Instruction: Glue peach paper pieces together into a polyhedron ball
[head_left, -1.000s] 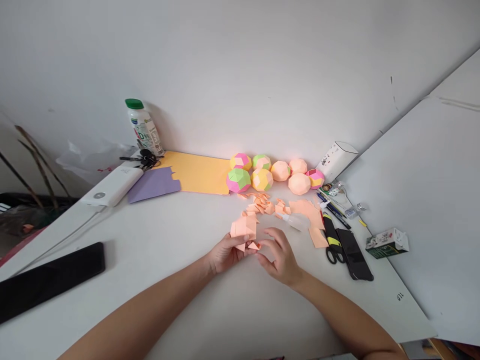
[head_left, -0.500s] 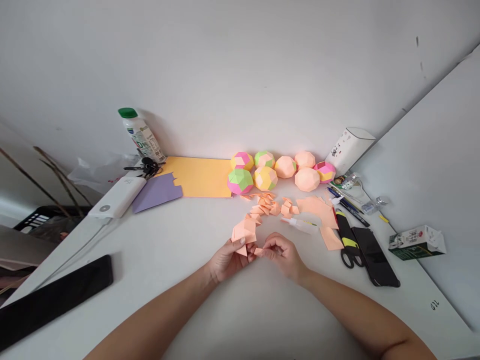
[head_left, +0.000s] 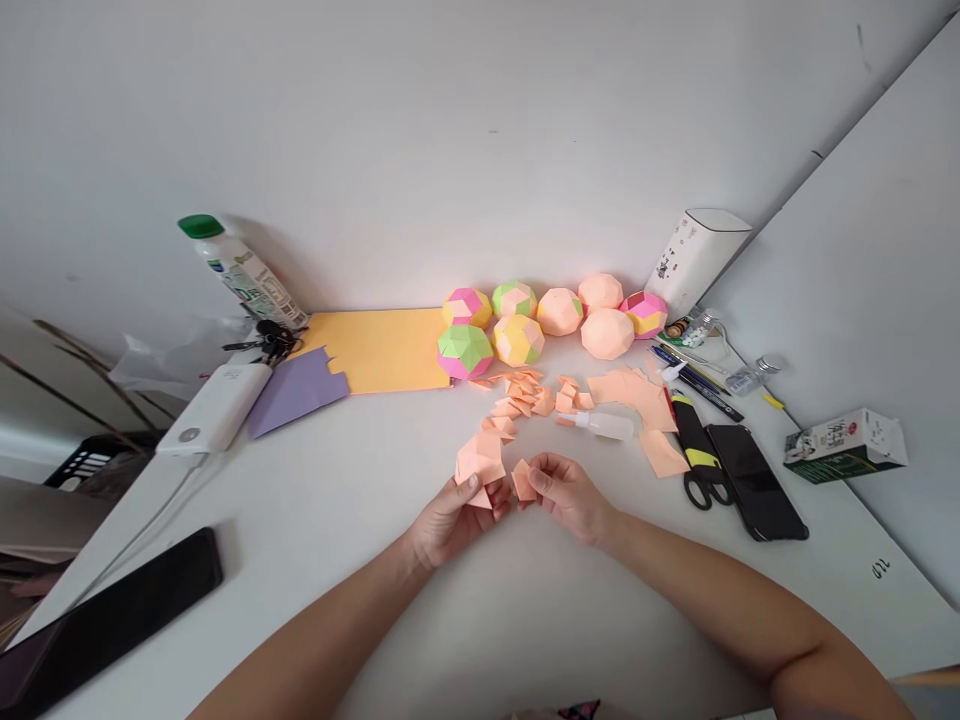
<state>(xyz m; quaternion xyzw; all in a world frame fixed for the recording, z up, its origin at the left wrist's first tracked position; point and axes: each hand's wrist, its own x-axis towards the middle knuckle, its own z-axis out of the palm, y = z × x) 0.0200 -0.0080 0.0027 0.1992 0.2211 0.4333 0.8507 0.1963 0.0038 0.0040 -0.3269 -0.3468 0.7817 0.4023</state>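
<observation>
My left hand (head_left: 448, 518) is closed on a partly built peach paper polyhedron (head_left: 480, 457), thumb on its near side. Between the thumb and fingers of my right hand (head_left: 571, 497) is a small folded peach paper piece (head_left: 523, 481), held just right of the polyhedron and apart from it. Beyond my hands lie several small folded peach paper pieces (head_left: 523, 392) in a heap. A glue bottle (head_left: 606, 426) lies on its side to their right, near peach paper sheets (head_left: 634, 392). Several finished paper balls (head_left: 517, 341) stand in two rows against the wall.
Yellow card (head_left: 390, 350), purple card (head_left: 294, 392), a white power bank (head_left: 217, 408) and a green-capped bottle (head_left: 247, 270) occupy the left. At right are scissors (head_left: 705, 487), a black phone (head_left: 754, 485), pens (head_left: 697, 382) and a milk carton (head_left: 844, 446). A long black device (head_left: 112, 610) lies front left.
The small paper piece in my right hand has been raised and turned so its flat face shows. My left hand keeps hold of the polyhedron. The camera view has shifted slightly.
</observation>
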